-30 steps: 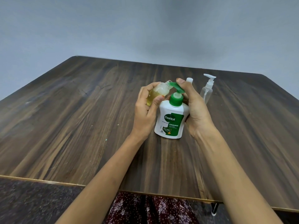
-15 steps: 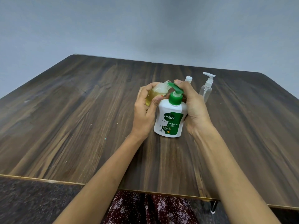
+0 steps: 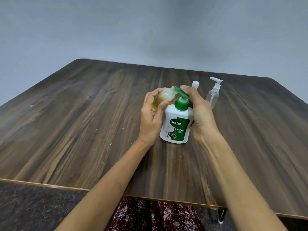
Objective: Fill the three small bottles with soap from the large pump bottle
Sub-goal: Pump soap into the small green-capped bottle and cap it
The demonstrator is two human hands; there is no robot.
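The large white pump bottle with a green pump head stands near the table's middle. My right hand wraps its right side, with the fingers on top of the green pump lever. My left hand holds a small clear bottle, tilted, its open mouth against the pump spout; yellowish soap fills much of it. Behind my right hand a second small bottle shows only its white cap. A third small clear bottle with a white pump top stands upright to the right, looking empty.
The dark wood table stretches wide to the left and right of the bottles. Its near edge runs just above my patterned clothing. A plain grey wall stands behind the far edge.
The hands and bottles keep the same grip and pose. My right fingers stay on the pump lever; only the camera view has shifted slightly.
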